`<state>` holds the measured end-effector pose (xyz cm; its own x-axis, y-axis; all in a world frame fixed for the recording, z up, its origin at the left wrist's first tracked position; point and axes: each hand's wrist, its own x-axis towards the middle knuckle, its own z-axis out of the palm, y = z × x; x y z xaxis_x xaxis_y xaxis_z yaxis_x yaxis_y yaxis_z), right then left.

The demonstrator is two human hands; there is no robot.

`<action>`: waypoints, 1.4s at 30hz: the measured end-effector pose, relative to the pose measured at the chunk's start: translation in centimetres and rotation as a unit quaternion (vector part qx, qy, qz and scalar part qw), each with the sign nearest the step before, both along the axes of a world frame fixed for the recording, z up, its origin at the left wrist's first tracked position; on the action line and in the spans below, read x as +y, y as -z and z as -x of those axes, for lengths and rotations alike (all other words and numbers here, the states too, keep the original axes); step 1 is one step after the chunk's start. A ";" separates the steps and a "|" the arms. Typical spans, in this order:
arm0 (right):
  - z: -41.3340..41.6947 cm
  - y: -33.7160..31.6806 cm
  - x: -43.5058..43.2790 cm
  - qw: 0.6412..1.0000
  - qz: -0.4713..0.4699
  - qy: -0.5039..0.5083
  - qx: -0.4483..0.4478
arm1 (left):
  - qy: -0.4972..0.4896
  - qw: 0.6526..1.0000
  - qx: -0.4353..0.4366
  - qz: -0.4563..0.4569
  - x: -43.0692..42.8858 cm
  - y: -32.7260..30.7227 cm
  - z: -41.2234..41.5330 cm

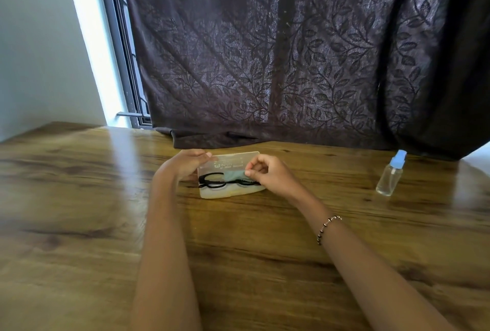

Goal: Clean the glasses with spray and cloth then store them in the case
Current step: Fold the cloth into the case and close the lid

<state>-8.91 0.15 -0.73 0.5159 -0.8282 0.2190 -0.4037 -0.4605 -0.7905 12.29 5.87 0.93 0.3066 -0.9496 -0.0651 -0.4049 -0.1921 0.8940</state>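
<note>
Glasses (pixel 230 182), cloth (pixel 234 174) in case (pixel 228 194), bottle (pixel 389 175) well apart

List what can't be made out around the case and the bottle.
Head view:
- Print on the case lid: too small and blurred.
- Right end of the glasses: hidden by the right hand and cloth.
- Liquid level in the spray bottle: clear, unreadable.

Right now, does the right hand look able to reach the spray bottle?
Probably yes. Only bare table lies between the right hand and the spray bottle. That hand pinches the cloth in the case, so it should release it first.
</note>
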 end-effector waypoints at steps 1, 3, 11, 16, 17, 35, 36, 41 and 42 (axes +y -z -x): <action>-0.1 0.0 -0.1 1.000 -0.002 0.005 -0.004 | 0.003 1.000 -0.001 0.001 0.0 0.0 0.0; -0.3 0.1 -0.1 1.000 -0.006 0.016 -0.012 | 0.005 1.000 -0.004 0.004 0.0 0.0 0.0; 0.0 0.3 -0.3 0.998 0.052 0.045 -0.004 | 0.003 1.000 -0.007 0.005 0.1 0.0 -0.1; 0.0 0.4 -0.2 0.990 0.128 0.054 -0.015 | 0.003 1.000 -0.009 0.016 0.2 -0.1 -0.2; 0.1 0.2 -0.2 0.987 0.152 0.048 -0.010 | 0.006 1.000 -0.009 0.018 0.2 -0.2 -0.1; 0.9 1.4 -0.4 0.961 0.243 -0.033 0.132 | 0.161 0.987 -0.010 -0.023 2.2 -0.7 -0.7; 0.9 1.4 -0.4 0.960 0.245 -0.032 0.131 | 0.162 0.986 -0.021 -0.024 2.1 -0.7 -0.8; 0.6 2.0 -0.4 0.949 0.275 -0.043 0.151 | 0.198 0.974 -0.084 -0.071 1.7 -1.1 -0.2; 0.5 2.1 -0.4 0.947 0.279 -0.041 0.151 | 0.205 0.970 -0.103 -0.079 1.4 -1.1 0.1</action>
